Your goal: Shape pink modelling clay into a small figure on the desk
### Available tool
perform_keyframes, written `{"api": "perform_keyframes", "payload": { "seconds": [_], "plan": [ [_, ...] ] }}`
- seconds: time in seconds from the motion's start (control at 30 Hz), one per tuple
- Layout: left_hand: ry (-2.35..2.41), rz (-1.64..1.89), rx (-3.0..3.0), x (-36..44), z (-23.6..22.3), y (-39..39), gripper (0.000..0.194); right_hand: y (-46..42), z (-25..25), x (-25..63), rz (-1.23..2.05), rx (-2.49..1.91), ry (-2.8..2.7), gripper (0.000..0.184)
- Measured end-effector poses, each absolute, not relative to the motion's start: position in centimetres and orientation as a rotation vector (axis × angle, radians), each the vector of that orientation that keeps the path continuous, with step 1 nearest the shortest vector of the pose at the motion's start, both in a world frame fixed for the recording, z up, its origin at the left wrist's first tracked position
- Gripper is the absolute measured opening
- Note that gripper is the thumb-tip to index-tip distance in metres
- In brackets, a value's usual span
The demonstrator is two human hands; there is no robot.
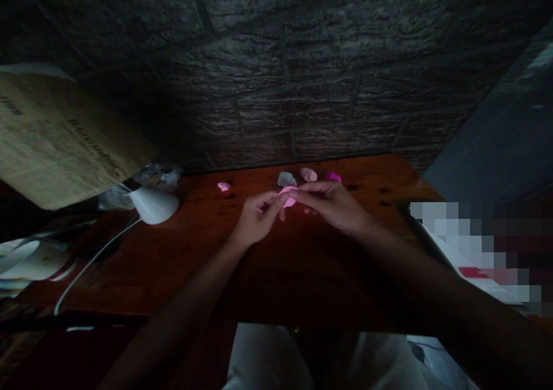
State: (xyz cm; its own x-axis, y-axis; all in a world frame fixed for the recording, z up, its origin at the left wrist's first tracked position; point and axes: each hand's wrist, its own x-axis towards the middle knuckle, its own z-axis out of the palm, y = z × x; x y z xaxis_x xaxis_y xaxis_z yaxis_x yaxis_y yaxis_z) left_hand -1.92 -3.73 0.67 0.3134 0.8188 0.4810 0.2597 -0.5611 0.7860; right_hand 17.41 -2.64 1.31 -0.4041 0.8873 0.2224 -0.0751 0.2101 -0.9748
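Note:
Both of my hands meet over the middle of the wooden table, pinching a thin pink piece [288, 200] between them. My left hand [256, 217] grips its left side, thumb on top. On the opposite side, my right hand [337, 204] presses thumb and fingers onto the same piece. It looks soft, like modelling clay or a petal, but I cannot tell which. Just behind the hands lie a grey-white lump [287, 178], a pale pink lump [308, 174] and a magenta lump [333, 176]. Farther left sits a small pink lump [223, 186].
A lamp with a white base [155, 204] and printed shade [69, 136] stands at left, its white cable [95, 257] running to the table's front edge. Crumpled clear plastic [159, 175] lies behind it. A dark brick wall [259, 79] rises behind the table [194, 263].

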Motion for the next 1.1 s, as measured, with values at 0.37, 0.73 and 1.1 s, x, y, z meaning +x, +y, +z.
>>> {"api": "perform_keyframes", "payload": {
  "seconds": [0.37, 0.73, 1.1],
  "plan": [
    [0.884, 1.239, 1.863, -2.14, 0.59, -3.5, 0.033, -2.69, 1.69, 17.33, 1.236, -0.792, -1.685, 0.037],
    [0.968, 1.254, 1.905, -2.32, 0.2, -3.0, 0.026, -2.45, 1.18, 17.34, 1.271, -0.796, -1.567, 0.03],
    [0.998, 1.274, 1.976, -2.2, 0.15, -3.03, 0.022, -2.51, 1.0, 17.51, 1.131, -0.794, -1.837, 0.029]
  ]
}}
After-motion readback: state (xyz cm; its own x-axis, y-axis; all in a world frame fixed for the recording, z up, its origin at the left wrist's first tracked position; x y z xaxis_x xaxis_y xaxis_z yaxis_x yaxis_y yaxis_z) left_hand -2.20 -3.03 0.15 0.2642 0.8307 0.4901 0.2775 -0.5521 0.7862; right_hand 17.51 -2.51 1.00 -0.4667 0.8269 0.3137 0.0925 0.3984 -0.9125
